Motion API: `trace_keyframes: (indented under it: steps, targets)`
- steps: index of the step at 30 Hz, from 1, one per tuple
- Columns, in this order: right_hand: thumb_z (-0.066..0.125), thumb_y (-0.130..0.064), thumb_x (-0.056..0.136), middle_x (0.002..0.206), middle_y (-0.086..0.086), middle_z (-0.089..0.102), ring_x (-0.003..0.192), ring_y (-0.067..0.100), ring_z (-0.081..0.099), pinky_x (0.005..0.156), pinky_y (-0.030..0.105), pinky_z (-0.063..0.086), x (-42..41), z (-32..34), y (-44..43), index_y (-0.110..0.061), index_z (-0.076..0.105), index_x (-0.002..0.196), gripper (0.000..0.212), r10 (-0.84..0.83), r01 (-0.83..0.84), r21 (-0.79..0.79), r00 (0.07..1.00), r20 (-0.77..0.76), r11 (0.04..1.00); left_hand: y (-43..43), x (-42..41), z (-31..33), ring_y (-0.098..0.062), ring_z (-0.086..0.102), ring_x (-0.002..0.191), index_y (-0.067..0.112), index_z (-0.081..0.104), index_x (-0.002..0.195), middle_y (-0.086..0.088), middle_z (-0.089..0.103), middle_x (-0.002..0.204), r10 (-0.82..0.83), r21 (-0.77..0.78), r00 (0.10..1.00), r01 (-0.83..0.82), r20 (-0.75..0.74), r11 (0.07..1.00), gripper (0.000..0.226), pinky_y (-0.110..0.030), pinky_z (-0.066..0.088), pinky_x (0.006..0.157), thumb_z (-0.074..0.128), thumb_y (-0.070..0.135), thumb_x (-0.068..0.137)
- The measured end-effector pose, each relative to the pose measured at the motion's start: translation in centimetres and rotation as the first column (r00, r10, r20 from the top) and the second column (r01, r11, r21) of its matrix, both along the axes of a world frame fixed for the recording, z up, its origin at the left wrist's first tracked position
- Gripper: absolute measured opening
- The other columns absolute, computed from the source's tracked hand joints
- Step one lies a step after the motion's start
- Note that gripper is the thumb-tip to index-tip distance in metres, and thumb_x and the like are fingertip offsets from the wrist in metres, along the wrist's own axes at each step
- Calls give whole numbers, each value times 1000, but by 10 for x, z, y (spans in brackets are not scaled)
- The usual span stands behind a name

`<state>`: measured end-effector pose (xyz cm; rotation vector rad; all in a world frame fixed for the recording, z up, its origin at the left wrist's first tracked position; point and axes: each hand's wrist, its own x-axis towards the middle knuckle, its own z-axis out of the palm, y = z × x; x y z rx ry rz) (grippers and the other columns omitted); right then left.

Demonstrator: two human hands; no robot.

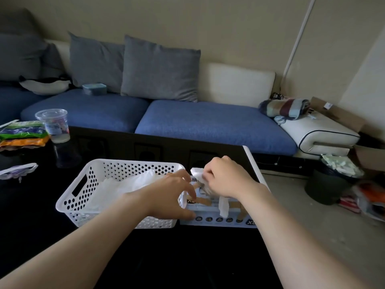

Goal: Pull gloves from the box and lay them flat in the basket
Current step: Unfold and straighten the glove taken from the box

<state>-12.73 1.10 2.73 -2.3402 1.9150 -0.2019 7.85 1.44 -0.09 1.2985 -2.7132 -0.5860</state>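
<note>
A white perforated basket (87, 184) stands on the dark table, with clear plastic gloves (129, 182) lying inside it. Right beside it sits the glove box (216, 217), pale blue and white with a row of icons on its front. My left hand (170, 197) rests on the box's left end, thumb on the front and fingers spread over the top. My right hand (225, 178) is over the box's opening, its fingers curled and pinching a white glove (196, 173) that sticks up from it. Another white strip (224, 206) hangs over the box's front.
A clear plastic cup (54, 125) and snack packets (20, 132) stand at the table's far left, a wrapper (16, 170) nearer. A blue sofa (187, 119) runs behind the table. On the floor to the right are a dark bin (329, 184) and clutter.
</note>
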Motion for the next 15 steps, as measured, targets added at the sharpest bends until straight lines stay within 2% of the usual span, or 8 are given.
trace_keyframes:
  steps: [3,6,9,11,12,15]
  targets:
    - [57,-16,105,78,1,54,66,20,57,54,32,38,-5,5,-2,-20,48,77,30,-45,35,-94,994,-99,995,2,-4,-1,-9,45,130,38,63,136,15,36,145,-38,48,999,38,9,998,56,-27,37,107,77,59,87]
    - [57,-14,104,74,-3,45,63,12,45,53,30,29,-10,11,0,-27,34,73,41,-53,41,-153,996,-76,987,1,-6,-5,-11,43,131,40,61,137,15,39,143,-42,34,999,41,29,999,57,-36,40,113,76,62,86]
    - [49,-19,104,65,-2,45,61,15,44,58,35,42,-14,14,3,-21,41,66,38,-43,55,-200,997,64,978,3,-5,-6,-13,35,134,43,63,134,19,41,144,1,24,1000,-2,31,1000,55,-40,35,114,71,69,86]
    - [49,-18,99,55,-3,39,53,16,36,73,41,53,-13,15,6,-18,41,60,40,-21,57,-253,990,141,966,5,-6,-5,-11,31,130,43,68,126,20,44,143,27,-10,1000,-27,0,1000,47,-38,31,111,67,70,88]
    - [51,-18,97,51,-5,35,49,16,32,74,42,55,-13,16,7,-19,39,57,42,-5,57,-285,984,178,957,5,-7,-3,-9,32,127,42,71,120,20,48,139,44,-26,998,-45,-37,999,40,-36,30,109,66,68,90]
    - [48,-24,88,43,-5,27,42,19,31,57,38,48,-13,17,8,-23,35,50,40,68,34,-347,959,277,937,2,-6,0,-7,46,116,37,68,104,22,59,117,149,-35,961,-161,-234,986,25,-30,42,99,66,59,93]
